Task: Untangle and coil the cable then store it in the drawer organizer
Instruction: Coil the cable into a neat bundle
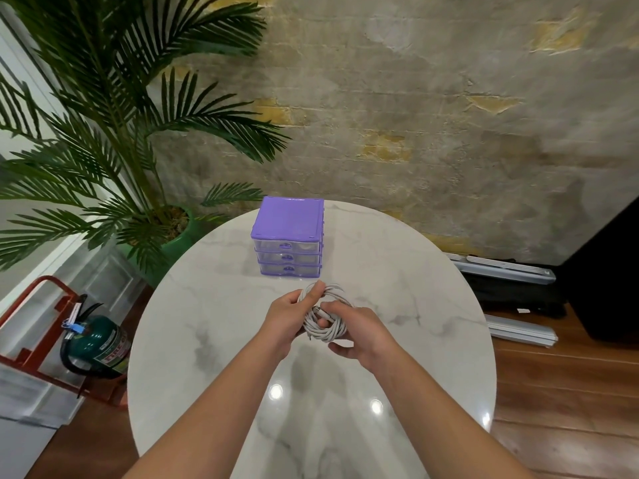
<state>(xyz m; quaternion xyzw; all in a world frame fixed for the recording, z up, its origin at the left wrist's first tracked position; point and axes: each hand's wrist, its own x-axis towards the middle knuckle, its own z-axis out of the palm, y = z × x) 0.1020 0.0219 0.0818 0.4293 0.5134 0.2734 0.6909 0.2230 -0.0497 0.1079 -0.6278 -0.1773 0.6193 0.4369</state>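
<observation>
Both hands, left hand (288,318) and right hand (359,335), grip coiled white cable (323,314) at frame centre | purple drawer organizer (287,236) just above, drawers closed | fire extinguisher (100,344) lower left, label partly readable "FIRE" | round bench (207,340) bare toward its edges

Both bare forearms reach in from the near edge and converge toward the middle of the view, wrists roughly level and close together. The left hand (288,314) sits slightly farther, its fingers curled in a pinching grip with fingertips pointing right and away. The right hand (359,331) sits just nearer and to the right, fingers curled inward, thumb tucked toward the left hand. The two hands nearly touch.
</observation>
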